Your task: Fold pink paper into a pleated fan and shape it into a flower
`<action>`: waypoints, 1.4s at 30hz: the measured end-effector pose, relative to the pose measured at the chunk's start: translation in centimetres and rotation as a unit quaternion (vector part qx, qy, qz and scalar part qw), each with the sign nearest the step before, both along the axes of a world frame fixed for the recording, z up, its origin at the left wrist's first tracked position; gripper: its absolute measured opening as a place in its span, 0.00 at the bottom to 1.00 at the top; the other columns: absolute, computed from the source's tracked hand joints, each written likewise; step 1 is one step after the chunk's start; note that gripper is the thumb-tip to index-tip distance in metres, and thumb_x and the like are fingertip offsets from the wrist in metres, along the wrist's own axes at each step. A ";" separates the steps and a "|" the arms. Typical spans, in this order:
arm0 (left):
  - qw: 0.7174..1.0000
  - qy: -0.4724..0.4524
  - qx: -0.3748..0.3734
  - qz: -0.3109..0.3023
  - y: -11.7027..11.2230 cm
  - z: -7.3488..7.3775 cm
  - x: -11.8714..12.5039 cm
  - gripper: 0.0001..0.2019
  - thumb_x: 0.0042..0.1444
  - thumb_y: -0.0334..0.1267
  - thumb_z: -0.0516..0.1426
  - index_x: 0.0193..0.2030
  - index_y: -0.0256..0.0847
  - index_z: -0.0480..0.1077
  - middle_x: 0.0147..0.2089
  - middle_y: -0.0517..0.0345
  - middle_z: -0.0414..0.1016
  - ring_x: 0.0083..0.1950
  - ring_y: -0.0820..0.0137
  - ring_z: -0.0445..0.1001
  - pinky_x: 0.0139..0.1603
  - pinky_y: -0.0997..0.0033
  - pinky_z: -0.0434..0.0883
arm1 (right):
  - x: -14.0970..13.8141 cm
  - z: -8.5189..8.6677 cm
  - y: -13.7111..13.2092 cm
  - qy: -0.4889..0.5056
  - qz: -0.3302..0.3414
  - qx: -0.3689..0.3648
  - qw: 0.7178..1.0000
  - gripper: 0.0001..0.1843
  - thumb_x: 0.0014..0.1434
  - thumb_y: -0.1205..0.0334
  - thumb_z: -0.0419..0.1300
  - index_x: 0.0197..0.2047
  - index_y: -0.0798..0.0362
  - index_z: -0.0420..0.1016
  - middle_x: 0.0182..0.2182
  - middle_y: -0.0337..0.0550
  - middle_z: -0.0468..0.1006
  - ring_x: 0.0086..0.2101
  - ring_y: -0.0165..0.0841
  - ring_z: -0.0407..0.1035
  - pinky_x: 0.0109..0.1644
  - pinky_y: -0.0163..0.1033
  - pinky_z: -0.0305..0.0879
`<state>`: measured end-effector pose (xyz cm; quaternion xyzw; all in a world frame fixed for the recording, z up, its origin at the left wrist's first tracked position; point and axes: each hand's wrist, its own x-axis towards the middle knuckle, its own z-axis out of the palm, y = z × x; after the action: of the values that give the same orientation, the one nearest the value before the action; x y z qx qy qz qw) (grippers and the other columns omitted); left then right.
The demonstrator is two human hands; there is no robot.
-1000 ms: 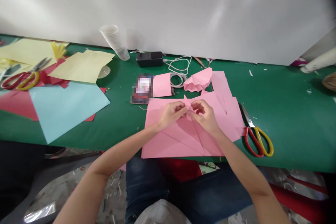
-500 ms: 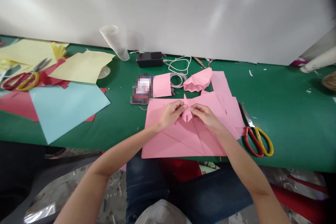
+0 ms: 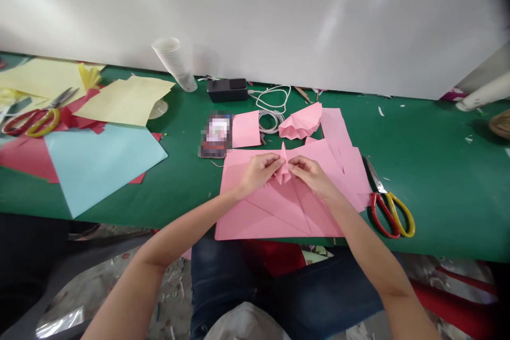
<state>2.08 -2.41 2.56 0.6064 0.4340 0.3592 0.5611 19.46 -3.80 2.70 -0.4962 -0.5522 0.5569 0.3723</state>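
Between my two hands is a small folded pink paper (image 3: 283, 172), with a narrow point rising at its top and pleats spreading below. My left hand (image 3: 262, 170) pinches its left side between thumb and fingers. On the opposite edge, my right hand (image 3: 307, 171) grips it the same way. Beneath them lies a stack of pink paper sheets (image 3: 255, 218) on the green table. Just beyond sit a pleated pink paper piece (image 3: 302, 122) and a small pink paper square (image 3: 246, 129).
Scissors (image 3: 384, 199) with red and yellow handles lie right of the stack. Behind are a phone (image 3: 216, 135), a black box (image 3: 227, 90), a white cable (image 3: 273, 117) and stacked cups (image 3: 174, 62). Leftward lie a blue sheet (image 3: 105, 162), yellow sheets (image 3: 125, 100) and other scissors (image 3: 42, 117).
The folded pink paper has turned slightly between my fingers, its top point now more upright. Both hands keep their grip in nearly the same place.
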 end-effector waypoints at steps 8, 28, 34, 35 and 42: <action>0.997 -0.050 -0.037 -0.035 0.0 -0.3 0.1 0.14 0.58 0.44 0.54 0.27 0.35 0.67 0.24 0.57 0.73 0.25 0.75 0.71 0.26 0.77 0.68 | 0.0 -0.2 0.1 -0.008 -0.017 0.016 1.000 0.11 0.53 0.53 0.62 0.33 0.52 0.72 0.30 0.39 0.76 0.32 0.31 0.70 0.38 0.38 0.66; 0.991 -0.110 -0.065 -0.039 0.3 -0.8 0.0 0.13 0.55 0.43 0.57 0.40 0.34 0.73 0.30 0.57 0.75 0.29 0.75 0.74 0.32 0.75 0.74 | 0.1 -0.3 0.3 0.026 -0.029 -0.008 0.999 0.09 0.53 0.56 0.62 0.37 0.51 0.76 0.36 0.41 0.78 0.38 0.34 0.72 0.45 0.42 0.67; 0.990 -0.116 -0.067 -0.046 0.3 -0.8 0.1 0.16 0.54 0.43 0.58 0.43 0.33 0.73 0.33 0.54 0.77 0.31 0.74 0.75 0.36 0.73 0.75 | 0.2 -0.5 0.4 0.033 -0.026 -0.006 0.999 0.10 0.53 0.56 0.62 0.37 0.51 0.76 0.37 0.43 0.78 0.39 0.35 0.72 0.46 0.43 0.67; 0.990 -0.114 -0.070 -0.046 0.3 -0.8 0.1 0.16 0.54 0.43 0.58 0.44 0.33 0.73 0.34 0.54 0.78 0.31 0.74 0.76 0.36 0.73 0.75 | 0.2 -0.6 0.4 0.028 -0.027 -0.002 0.999 0.11 0.54 0.54 0.61 0.37 0.51 0.76 0.37 0.43 0.78 0.39 0.35 0.72 0.46 0.43 0.66; 0.993 -0.078 -0.080 -0.023 0.1 -0.4 0.0 0.13 0.55 0.39 0.57 0.43 0.34 0.72 0.32 0.55 0.77 0.28 0.76 0.74 0.28 0.79 0.71 | 0.1 -0.5 0.4 -0.001 -0.027 0.006 1.000 0.12 0.53 0.54 0.61 0.37 0.52 0.76 0.38 0.45 0.78 0.39 0.36 0.72 0.46 0.44 0.66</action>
<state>2.13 -2.32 2.16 0.5397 0.4018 0.3564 0.6482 19.54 -3.44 2.22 -0.5092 -0.5425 0.5429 0.3895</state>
